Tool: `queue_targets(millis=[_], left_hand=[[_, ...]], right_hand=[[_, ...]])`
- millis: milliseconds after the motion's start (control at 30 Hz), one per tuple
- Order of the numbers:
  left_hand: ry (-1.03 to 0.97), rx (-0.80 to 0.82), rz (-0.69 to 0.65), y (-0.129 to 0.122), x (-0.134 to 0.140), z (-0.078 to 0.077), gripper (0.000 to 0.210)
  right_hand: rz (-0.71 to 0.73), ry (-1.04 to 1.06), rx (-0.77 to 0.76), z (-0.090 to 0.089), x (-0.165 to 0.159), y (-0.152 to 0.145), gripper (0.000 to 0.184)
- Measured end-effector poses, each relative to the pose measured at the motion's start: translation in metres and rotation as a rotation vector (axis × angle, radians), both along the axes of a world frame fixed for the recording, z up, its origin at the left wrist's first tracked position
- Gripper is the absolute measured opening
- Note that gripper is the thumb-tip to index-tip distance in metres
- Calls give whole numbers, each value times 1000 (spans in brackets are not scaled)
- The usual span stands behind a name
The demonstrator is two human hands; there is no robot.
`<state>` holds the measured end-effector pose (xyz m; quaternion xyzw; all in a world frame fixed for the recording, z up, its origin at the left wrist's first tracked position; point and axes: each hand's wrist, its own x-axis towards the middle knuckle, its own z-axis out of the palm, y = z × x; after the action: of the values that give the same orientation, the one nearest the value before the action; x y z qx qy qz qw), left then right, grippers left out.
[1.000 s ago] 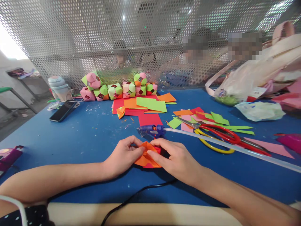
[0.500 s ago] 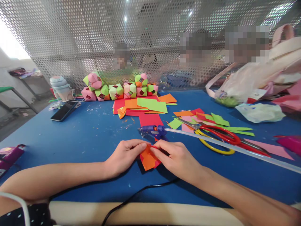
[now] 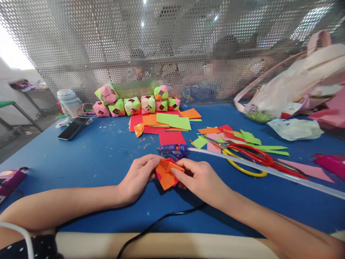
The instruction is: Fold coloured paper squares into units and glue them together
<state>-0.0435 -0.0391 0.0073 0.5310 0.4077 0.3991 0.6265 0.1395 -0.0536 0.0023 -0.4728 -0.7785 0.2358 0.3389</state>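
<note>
A folded orange and red paper piece (image 3: 165, 175) is held between both hands above the front of the blue table. My left hand (image 3: 140, 177) pinches its left edge between thumb and fingers. My right hand (image 3: 201, 177) grips the right side, with the thumb lying across the orange face; some of its fingers are hidden behind the paper. Just beyond the hands lies a blue glue gun (image 3: 174, 150) with a long clear glue stick (image 3: 242, 162) running out to the right. A red paper square (image 3: 172, 138) lies behind the glue gun.
Folded paper balls (image 3: 133, 105) stand in a row along the perforated metal screen (image 3: 107, 46). Coloured paper sheets (image 3: 174, 121) lie before them. Red-handled scissors (image 3: 252, 153) and yellow-handled scissors (image 3: 244, 169) are at right, a phone (image 3: 72, 128) at left. A black cable (image 3: 164, 217) crosses the front edge.
The paper piece has been tilted and spread wider, showing more of its orange folds and red edge. Both hands have moved slightly, the left one a little to the left.
</note>
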Motion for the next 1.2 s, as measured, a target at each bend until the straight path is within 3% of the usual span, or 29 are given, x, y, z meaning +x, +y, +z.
queue_targets(millis=[133, 367, 500, 633, 800, 933, 1200], left_hand=[[101, 60, -31, -2, 4, 3, 22], [405, 220, -33, -1, 6, 2, 10], [413, 226, 37, 2, 4, 0, 11], [382, 196, 79, 3, 4, 0, 10], [352, 186, 118, 3, 5, 2, 8], [356, 214, 106, 2, 5, -1, 6], [381, 218, 23, -1, 6, 0, 8]], right_hand=[[5, -32, 42, -3, 1, 1, 22], [88, -48, 259, -9, -2, -3, 13], [36, -10, 212, -7, -3, -5, 19], [23, -6, 160, -6, -4, -5, 10], [39, 21, 22, -5, -5, -5, 18], [9, 1, -12, -2, -6, -5, 26], [38, 15, 12, 2, -4, -6, 22]])
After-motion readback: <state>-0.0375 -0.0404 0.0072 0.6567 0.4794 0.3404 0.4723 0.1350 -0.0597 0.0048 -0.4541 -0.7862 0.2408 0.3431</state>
